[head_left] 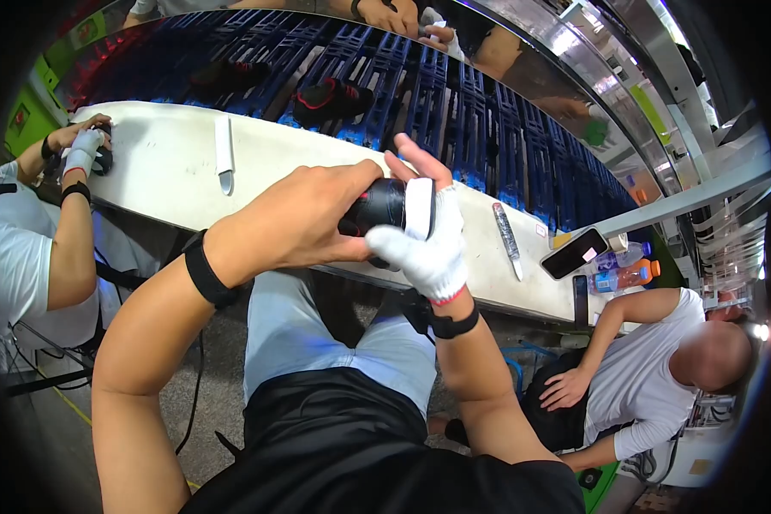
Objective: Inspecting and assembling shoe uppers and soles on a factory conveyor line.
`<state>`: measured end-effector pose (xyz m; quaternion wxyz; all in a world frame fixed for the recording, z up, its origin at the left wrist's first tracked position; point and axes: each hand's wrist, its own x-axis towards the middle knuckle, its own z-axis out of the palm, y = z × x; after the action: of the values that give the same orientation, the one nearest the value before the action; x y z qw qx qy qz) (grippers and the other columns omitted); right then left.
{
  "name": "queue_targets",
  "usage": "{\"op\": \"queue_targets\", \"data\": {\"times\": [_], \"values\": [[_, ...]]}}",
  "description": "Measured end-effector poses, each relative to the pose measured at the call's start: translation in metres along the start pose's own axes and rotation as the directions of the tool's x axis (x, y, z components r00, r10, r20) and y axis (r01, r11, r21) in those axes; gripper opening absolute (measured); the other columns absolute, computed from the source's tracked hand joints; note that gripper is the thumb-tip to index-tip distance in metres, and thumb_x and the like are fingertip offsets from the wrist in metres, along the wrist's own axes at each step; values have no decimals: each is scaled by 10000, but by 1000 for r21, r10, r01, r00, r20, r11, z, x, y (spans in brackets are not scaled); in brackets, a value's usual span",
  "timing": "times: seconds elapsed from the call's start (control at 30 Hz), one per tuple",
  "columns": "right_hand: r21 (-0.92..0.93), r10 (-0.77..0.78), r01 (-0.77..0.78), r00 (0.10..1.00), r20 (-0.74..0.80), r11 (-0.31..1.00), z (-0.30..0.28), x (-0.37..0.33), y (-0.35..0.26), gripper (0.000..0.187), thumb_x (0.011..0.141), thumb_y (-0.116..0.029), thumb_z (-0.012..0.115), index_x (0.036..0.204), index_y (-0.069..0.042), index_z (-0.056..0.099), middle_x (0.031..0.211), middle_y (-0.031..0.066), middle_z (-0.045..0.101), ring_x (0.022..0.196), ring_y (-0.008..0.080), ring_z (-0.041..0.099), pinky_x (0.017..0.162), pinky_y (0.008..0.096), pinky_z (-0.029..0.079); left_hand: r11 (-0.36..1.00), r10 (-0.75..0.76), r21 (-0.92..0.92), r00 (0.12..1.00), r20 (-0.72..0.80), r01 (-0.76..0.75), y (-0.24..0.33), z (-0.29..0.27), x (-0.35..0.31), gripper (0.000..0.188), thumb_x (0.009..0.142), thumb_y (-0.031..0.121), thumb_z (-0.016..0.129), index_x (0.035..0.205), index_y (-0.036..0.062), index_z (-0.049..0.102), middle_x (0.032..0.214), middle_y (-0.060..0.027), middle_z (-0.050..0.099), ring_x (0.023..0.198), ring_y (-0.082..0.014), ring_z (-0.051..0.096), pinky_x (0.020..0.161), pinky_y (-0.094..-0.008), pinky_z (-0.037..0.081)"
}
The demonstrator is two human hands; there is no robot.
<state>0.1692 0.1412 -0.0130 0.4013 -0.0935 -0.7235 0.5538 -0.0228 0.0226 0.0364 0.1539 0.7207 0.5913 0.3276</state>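
A black shoe (pixel 379 208) with small red marks and a white sole is held over the edge of the pale bench, between my two hands. My bare left hand (pixel 304 218) grips its dark upper from the left, thumb below and fingers above. My right hand (pixel 428 244), in a white glove with bare fingertips, closes on the sole side from the right. Its thumb presses the shoe while some fingers stretch past the far side. My palms hide much of the shoe. A white-handled knife (pixel 224 154) lies to the left; another knife (pixel 507 240), with a patterned handle, lies to the right.
Beyond the bench (pixel 158 137) runs a conveyor of blue slats, carrying a black-and-red shoe (pixel 332 101). A phone (pixel 576 253) and drink bottles (pixel 625 276) stand at the right end. Co-workers sit on both sides; the left one's gloved hand (pixel 81 152) works on a dark item.
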Motion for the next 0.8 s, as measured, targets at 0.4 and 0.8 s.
{"op": "queue_targets", "data": {"times": [0.4,0.8], "values": [[416,-39,107,985,-168,903,14,21,37,231,1176,-299,576,1310,-116,529,1272,46,542,1126,139,542,1024,335,479,932,-326,-141,942,78,334,-10,-7,10,687,747,258,989,1243,-2,591,924,-246,784,921,-467,773,826,-475,600],[444,118,-92,993,-32,891,-56,-11,6,539,1154,-460,543,1447,-7,534,1425,170,607,1353,274,591,1229,432,425,963,159,192,973,168,-190,38,23,56,592,784,223,929,1177,-6,550,1015,-215,727,903,-424,762,795,-496,604]]}}
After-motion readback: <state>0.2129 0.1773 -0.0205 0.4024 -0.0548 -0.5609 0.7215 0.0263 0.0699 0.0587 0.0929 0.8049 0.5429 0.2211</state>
